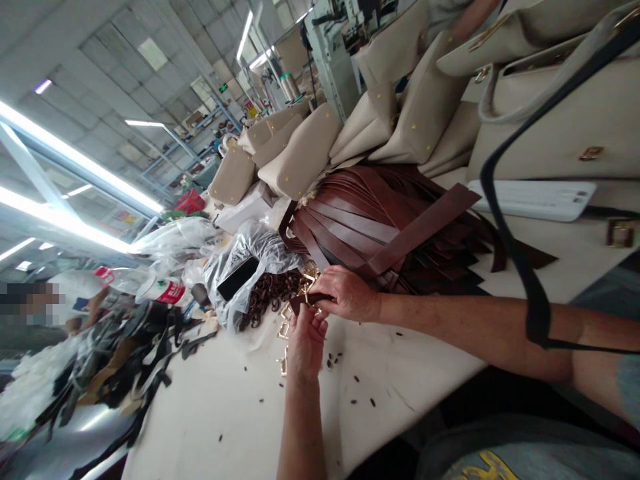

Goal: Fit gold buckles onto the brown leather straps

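Near the middle of the white table, my left hand (307, 340) and my right hand (347, 293) meet over a short dark brown leather strap (299, 304). Fingers of both hands are closed on it, the left from below and the right from the side. Gold buckles (283, 329) lie just left of my left hand, and more are partly hidden behind my fingers. A heap of small brown leather loops (270, 293) sits beyond them. Behind my right hand spreads a large bundle of long brown straps (365, 220).
Beige bags (305, 150) line the back and right. A plastic bag (245, 247) with a black phone-like object (238, 279) stands left of the loops. Scraps (145, 340) cover the left side. A black cord (505, 220) hangs at right.
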Demonstrator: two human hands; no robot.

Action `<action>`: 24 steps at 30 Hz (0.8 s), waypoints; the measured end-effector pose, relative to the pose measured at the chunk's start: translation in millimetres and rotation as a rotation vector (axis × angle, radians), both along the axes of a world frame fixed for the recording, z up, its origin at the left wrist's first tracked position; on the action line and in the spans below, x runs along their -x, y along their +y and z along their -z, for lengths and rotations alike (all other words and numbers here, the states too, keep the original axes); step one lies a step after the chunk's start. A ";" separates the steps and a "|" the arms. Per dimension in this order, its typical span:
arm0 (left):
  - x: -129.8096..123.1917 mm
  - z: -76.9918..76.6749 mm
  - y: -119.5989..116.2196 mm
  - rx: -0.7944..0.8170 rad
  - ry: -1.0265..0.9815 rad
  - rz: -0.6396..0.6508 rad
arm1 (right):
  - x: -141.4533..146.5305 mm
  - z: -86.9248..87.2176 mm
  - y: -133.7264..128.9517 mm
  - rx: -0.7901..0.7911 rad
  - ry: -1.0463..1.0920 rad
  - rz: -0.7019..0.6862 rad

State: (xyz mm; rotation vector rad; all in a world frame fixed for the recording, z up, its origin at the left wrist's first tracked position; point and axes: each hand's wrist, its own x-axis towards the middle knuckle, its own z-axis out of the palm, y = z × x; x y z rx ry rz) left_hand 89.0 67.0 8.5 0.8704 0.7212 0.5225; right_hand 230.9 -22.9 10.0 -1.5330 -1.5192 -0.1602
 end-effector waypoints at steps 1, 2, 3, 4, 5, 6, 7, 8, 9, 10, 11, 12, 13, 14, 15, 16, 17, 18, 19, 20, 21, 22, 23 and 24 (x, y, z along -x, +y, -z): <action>-0.8 -0.8 -1.0 0.025 -0.026 -0.003 | 0.1 0.7 -0.1 0.001 -0.012 0.005; -1.3 -1.5 -1.8 0.042 -0.052 -0.014 | 0.4 1.3 -0.1 0.007 -0.024 0.007; -1.5 -2.2 -2.2 0.053 -0.076 -0.030 | 0.7 2.0 0.0 0.014 -0.038 0.007; -1.4 -2.9 -2.3 0.058 -0.094 -0.042 | 1.0 2.5 0.0 0.019 -0.054 0.005; -1.0 -3.5 -2.0 0.058 -0.105 -0.050 | 1.5 3.0 0.0 0.026 -0.072 0.004; -0.5 -4.1 -1.3 0.054 -0.113 -0.055 | 1.9 3.3 -0.1 0.033 -0.093 0.004; 0.0 -4.6 -0.5 0.046 -0.119 -0.057 | 2.4 3.3 -0.3 0.038 -0.117 0.006; 0.6 -5.0 0.3 0.036 -0.123 -0.061 | 2.9 3.1 -0.6 0.043 -0.142 0.011; 1.1 -5.2 1.2 0.026 -0.122 -0.064 | 3.3 2.8 -1.0 0.050 -0.172 0.015; 1.4 -5.3 2.0 0.017 -0.117 -0.068 | 3.7 2.2 -1.4 0.059 -0.201 0.018; 1.5 -5.2 2.6 0.008 -0.112 -0.075 | 4.1 1.7 -1.7 0.067 -0.228 0.021; 1.4 -4.9 3.1 0.001 -0.109 -0.080 | 4.6 1.2 -2.0 0.074 -0.250 0.022; 1.2 -4.6 3.4 -0.003 -0.108 -0.083 | 5.0 1.0 -2.0 0.083 -0.267 0.023; 0.9 -4.1 3.5 -0.005 -0.109 -0.083 | 5.5 1.0 -1.9 0.094 -0.282 0.023; 0.6 -3.7 3.6 -0.007 -0.111 -0.083 | 6.0 1.4 -1.6 0.103 -0.296 0.021; 0.4 -3.2 3.7 -0.009 -0.112 -0.083 | 6.4 2.1 -1.1 0.110 -0.310 0.020; 0.3 -2.9 3.8 -0.011 -0.112 -0.081 | 6.9 3.0 -0.5 0.114 -0.327 0.020; 0.4 -2.7 4.1 -0.014 -0.111 -0.077 | 7.2 4.1 0.1 0.115 -0.344 0.022; 0.8 -2.7 4.4 -0.019 -0.112 -0.073 | 7.3 5.0 0.7 0.115 -0.362 0.026; 1.3 -3.0 4.9 -0.023 -0.116 -0.067 | 7.3 5.8 1.2 0.115 -0.381 0.031; 2.1 -3.4 5.4 -0.025 -0.124 -0.060 | 7.2 6.3 1.7 0.119 -0.398 0.039; 2.8 -4.1 6.0 -0.019 -0.133 -0.054 | 6.9 6.5 1.9 0.125 -0.413 0.050; 3.5 -4.7 6.7 -0.007 -0.138 -0.051 | 6.5 6.5 2.1 0.132 -0.427 0.059; 3.9 -5.4 7.2 0.012 -0.139 -0.053 | 6.0 6.3 2.2 0.135 -0.436 0.067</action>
